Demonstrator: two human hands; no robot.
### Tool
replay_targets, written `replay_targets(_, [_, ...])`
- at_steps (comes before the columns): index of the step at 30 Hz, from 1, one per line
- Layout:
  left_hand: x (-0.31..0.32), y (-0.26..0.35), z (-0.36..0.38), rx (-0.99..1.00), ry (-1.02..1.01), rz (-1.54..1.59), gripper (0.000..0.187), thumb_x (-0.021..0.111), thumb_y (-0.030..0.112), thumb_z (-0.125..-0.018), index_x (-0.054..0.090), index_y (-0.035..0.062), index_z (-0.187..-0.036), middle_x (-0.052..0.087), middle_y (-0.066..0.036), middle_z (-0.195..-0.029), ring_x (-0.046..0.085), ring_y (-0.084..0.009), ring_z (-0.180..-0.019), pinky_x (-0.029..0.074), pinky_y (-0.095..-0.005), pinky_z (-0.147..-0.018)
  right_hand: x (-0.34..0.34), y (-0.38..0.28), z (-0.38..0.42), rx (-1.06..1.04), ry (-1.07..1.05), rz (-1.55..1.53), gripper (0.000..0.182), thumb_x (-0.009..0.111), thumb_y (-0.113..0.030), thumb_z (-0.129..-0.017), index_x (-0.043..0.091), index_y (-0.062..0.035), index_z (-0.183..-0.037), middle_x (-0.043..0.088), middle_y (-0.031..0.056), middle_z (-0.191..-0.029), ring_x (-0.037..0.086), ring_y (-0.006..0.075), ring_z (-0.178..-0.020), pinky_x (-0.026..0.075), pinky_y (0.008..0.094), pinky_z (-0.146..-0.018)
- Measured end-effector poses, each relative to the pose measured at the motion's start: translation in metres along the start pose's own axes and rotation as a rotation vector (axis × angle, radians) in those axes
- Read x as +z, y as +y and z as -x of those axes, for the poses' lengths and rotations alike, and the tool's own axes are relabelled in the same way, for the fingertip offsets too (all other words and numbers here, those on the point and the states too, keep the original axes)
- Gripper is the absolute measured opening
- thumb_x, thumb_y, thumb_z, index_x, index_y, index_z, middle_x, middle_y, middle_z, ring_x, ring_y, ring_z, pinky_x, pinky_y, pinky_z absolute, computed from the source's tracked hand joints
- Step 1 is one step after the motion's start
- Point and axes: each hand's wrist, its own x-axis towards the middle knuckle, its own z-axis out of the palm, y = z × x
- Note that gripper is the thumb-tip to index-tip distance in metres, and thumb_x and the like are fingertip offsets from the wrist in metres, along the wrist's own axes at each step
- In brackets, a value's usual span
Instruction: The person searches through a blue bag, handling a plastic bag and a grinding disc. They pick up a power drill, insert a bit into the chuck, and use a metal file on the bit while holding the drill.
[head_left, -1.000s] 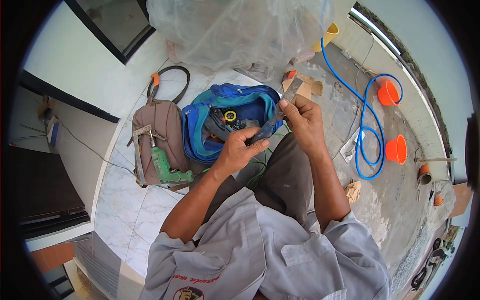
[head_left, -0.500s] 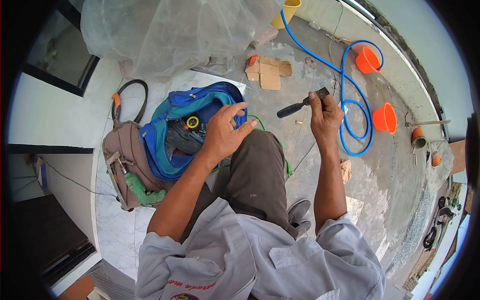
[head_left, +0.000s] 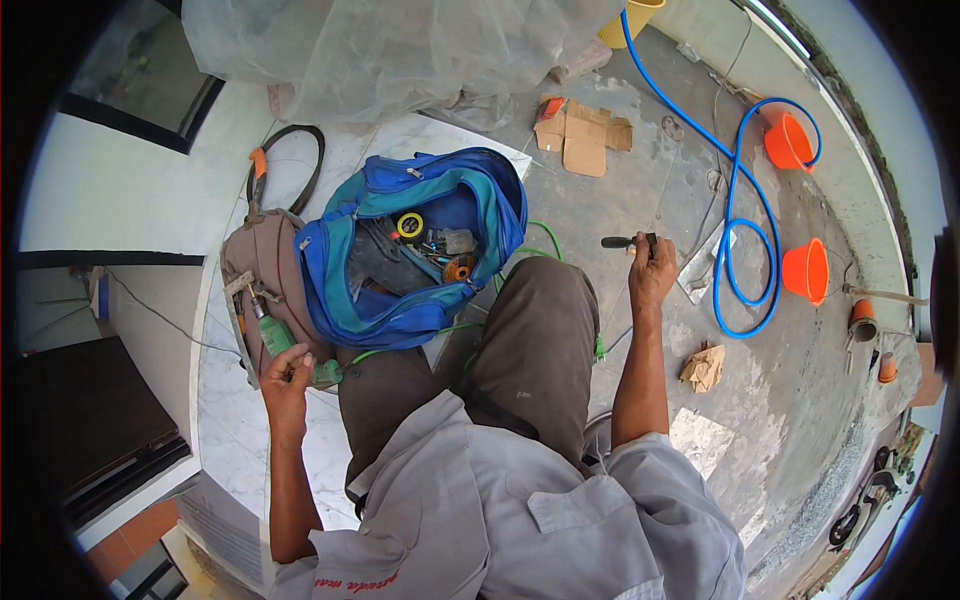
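My left hand [head_left: 287, 390] is at the green power drill [head_left: 276, 335], its fingers bent round the drill's body. The drill lies on the brown side of the bag with its chuck pointing up and left. My right hand [head_left: 653, 278] is raised above the floor, pinching a small black-handled scraper [head_left: 618, 242]; its blade is partly hidden by the fingers. Between the hands, the blue and teal tool bag [head_left: 400, 328] gapes wide. Inside it show a yellow tape measure [head_left: 410, 225], an orange disc [head_left: 459, 268] and several dark tools.
A blue hose [head_left: 735, 190] coils on the grey floor, near two orange buckets [head_left: 805, 272]. Flattened cardboard [head_left: 585, 140] and crumpled brown paper [head_left: 703, 368] lie about. Clear plastic sheeting [head_left: 370, 60] hangs at the back. A green cord [head_left: 545, 232] runs behind my knee.
My left hand has moved from above the open bag down and left to the drill, and its fingers have closed in. My right hand still holds the scraper, now turned nearly level.
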Motion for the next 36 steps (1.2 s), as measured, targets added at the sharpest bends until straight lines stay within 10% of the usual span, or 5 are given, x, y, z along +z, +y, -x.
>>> replay_targets(11, [0.006,-0.006,0.036,-0.065,-0.068,-0.031,0.022,0.073,0.013,-0.096,0.074,0.0021,-0.115,0.071,-0.001,-0.088,0.062,-0.0075,-0.078,0.047,-0.0239,-0.066,0.032,0.002,-0.008,0.088,-0.054,-0.057,0.034,0.066,-0.03,-0.101,0.067,0.0,-0.085,0.065,0.0124,-0.069,0.062,0.023,-0.061,0.047,0.0408,-0.059])
replay_targets(17, [0.006,-0.03,0.037,-0.094,-0.025,0.039,0.025,0.075,0.012,-0.095,0.073,0.0008,-0.117,0.071,-0.002,-0.089,0.06,-0.0071,-0.077,0.047,-0.0238,-0.067,0.068,0.051,0.002,0.015,-0.231,0.109,0.045,0.064,-0.038,-0.099,0.073,0.004,-0.088,0.071,0.0259,-0.077,0.071,0.0429,-0.073,0.053,0.0509,-0.068])
replay_targets(28, [0.073,0.1,0.019,0.559,-0.15,-0.164,0.045,0.086,0.022,-0.085,0.07,0.0017,-0.121,0.063,-0.008,-0.103,0.053,-0.0133,-0.073,0.046,-0.0286,-0.067,-0.064,-0.296,0.001,-0.331,-0.728,-0.585,0.039,0.069,-0.024,-0.101,0.066,0.0063,-0.077,0.059,0.0145,-0.063,0.051,0.0207,-0.056,0.041,0.0384,-0.054])
replay_targets(31, [0.078,0.092,0.018,0.559,-0.391,-0.113,0.044,0.086,0.029,-0.083,0.072,0.0036,-0.116,0.066,-0.016,-0.099,0.061,-0.0328,-0.077,0.051,-0.0393,-0.072,-0.051,-0.341,0.046,-0.378,-1.041,-0.727,0.04,0.067,-0.025,-0.102,0.065,0.006,-0.076,0.06,0.0148,-0.065,0.054,0.02,-0.058,0.041,0.0383,-0.054])
replay_targets(36, [0.059,0.066,0.031,0.171,-0.336,0.25,0.027,0.077,0.027,-0.095,0.076,0.0009,-0.102,0.061,-0.001,-0.072,0.054,-0.0115,-0.063,0.044,-0.0286,-0.059,-0.008,-0.347,0.094,-0.375,-1.129,-0.803,0.042,0.072,-0.038,-0.098,0.067,0.0037,-0.103,0.069,0.0126,-0.08,0.064,0.019,-0.07,0.048,0.0356,-0.063])
